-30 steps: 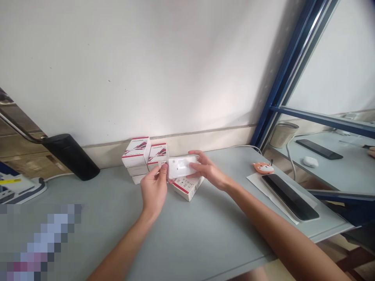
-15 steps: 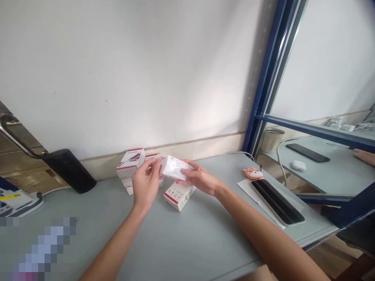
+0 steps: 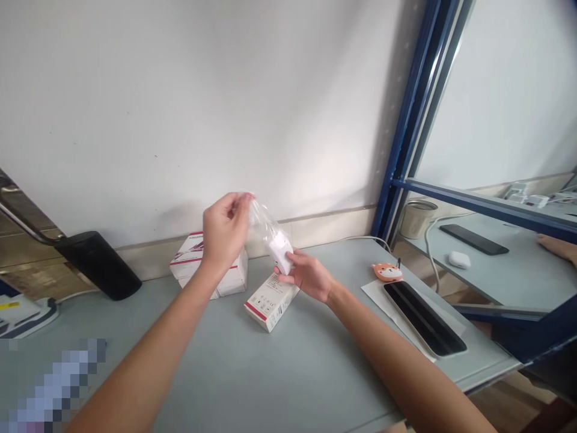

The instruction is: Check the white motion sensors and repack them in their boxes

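Note:
My left hand [image 3: 224, 228] is raised above the table and pinches the top end of a clear plastic bag [image 3: 260, 222]. The bag hangs slanting down to a small white device [image 3: 281, 251], which my right hand [image 3: 306, 274] grips from below. A white and red box [image 3: 270, 297] lies flat on the grey table [image 3: 279, 373] just under my right hand. Behind my left wrist stands a stack of similar white and red boxes [image 3: 192, 260] against the wall.
A black cylinder [image 3: 97, 265] leans at the back left. To the right lie an orange animal-shaped item [image 3: 387, 272] and a black phone [image 3: 424, 317] on white paper. A blue metal frame [image 3: 408, 120] borders the table; another person's hand [image 3: 556, 246] rests on the neighbouring desk.
My left hand has risen and pulled the plastic bag upward, stretching it away from the white device. My right hand has tilted the device and moved it slightly lower.

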The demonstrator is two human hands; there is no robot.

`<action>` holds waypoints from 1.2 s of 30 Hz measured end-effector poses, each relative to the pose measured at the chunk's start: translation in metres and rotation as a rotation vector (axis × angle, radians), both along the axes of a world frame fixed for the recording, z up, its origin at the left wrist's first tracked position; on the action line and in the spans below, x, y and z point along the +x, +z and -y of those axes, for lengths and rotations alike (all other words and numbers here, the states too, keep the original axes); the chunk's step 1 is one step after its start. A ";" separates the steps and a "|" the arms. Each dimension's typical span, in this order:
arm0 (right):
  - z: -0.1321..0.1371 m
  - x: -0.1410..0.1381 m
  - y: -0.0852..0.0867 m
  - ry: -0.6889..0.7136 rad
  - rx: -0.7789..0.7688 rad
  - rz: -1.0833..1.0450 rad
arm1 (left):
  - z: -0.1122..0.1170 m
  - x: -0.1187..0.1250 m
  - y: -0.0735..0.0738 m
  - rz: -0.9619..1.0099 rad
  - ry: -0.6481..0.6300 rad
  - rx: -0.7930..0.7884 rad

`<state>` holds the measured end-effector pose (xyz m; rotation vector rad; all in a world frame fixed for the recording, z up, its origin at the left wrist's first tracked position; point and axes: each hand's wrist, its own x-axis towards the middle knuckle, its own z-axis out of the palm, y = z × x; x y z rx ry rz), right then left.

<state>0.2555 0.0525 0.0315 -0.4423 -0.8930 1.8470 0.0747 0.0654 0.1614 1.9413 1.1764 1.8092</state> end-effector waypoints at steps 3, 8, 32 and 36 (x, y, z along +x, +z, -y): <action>-0.007 0.003 -0.006 -0.135 -0.056 -0.025 | 0.001 -0.004 -0.019 0.175 0.109 0.087; -0.016 0.012 -0.008 -0.405 -0.152 -0.032 | 0.004 -0.019 -0.099 -0.341 0.231 -0.138; -0.016 0.013 -0.003 -0.761 -0.014 0.238 | 0.032 -0.031 -0.130 -0.590 -0.361 -0.723; -0.018 0.014 -0.004 -0.807 0.020 0.289 | 0.002 -0.026 -0.123 -0.557 -0.290 -0.718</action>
